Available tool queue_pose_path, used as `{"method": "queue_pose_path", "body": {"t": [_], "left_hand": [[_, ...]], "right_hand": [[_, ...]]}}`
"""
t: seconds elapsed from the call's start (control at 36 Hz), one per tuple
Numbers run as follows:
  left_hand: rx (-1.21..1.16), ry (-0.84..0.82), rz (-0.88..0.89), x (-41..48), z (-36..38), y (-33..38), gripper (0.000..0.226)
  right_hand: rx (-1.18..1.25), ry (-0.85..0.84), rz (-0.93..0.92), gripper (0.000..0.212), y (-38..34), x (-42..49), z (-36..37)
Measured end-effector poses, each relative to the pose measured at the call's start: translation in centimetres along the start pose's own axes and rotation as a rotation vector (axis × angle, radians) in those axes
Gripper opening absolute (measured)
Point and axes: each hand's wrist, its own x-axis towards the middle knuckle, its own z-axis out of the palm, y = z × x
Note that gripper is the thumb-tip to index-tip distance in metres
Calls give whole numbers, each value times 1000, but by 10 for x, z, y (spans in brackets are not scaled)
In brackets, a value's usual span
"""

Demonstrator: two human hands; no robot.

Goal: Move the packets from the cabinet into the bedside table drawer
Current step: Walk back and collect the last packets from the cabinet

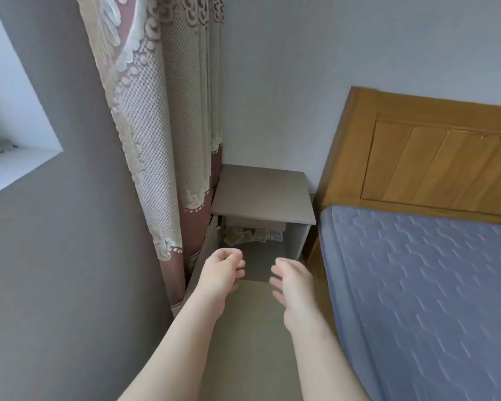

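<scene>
Left hand (222,272) and right hand (289,280) are held empty, fingers loosely curled, over the open drawer (258,261), where packets (253,235) seemingly lie. It should be pushed shut evenly.

Bedside table (262,192) between curtain (168,140) — left — and bed (431,285), packets (252,235) in drawer (294,241) beneath

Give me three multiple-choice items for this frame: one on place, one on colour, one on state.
1. Where do the packets lie? A. on the tabletop B. in the open drawer C. on the floor
2. Mattress colour? A. blue B. red C. green
3. Left hand and right hand? A. both empty B. both hold packets C. both grip the curtain
Answers: B, they show inside the pulled-out drawer; A, its quilted cover is blue; A, neither holds anything.
</scene>
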Motion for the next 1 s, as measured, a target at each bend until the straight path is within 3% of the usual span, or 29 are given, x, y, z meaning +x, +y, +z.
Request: {"method": "queue_pose_path", "body": {"t": [0.31,0.53,0.69,0.86,0.94,1.0], "left_hand": [[-8,96,-82,193,45,33,12],[76,81,-162,328,77,16,12],[279,145,-284,416,91,-60,11],[290,191,-359,522,106,-169,19],[290,213,-352,574,111,-225,27],[282,220,-331,608,111,-263,28]], "right_hand": [[-90,-81,118,14,-44,194,49],[-130,-89,240,7,-21,332,83],[-184,-116,320,10,48,427,90],[-273,-109,321,8,141,547,96],[-364,-111,279,33,203,610,103],[-386,-111,270,24,245,653,109]]}}
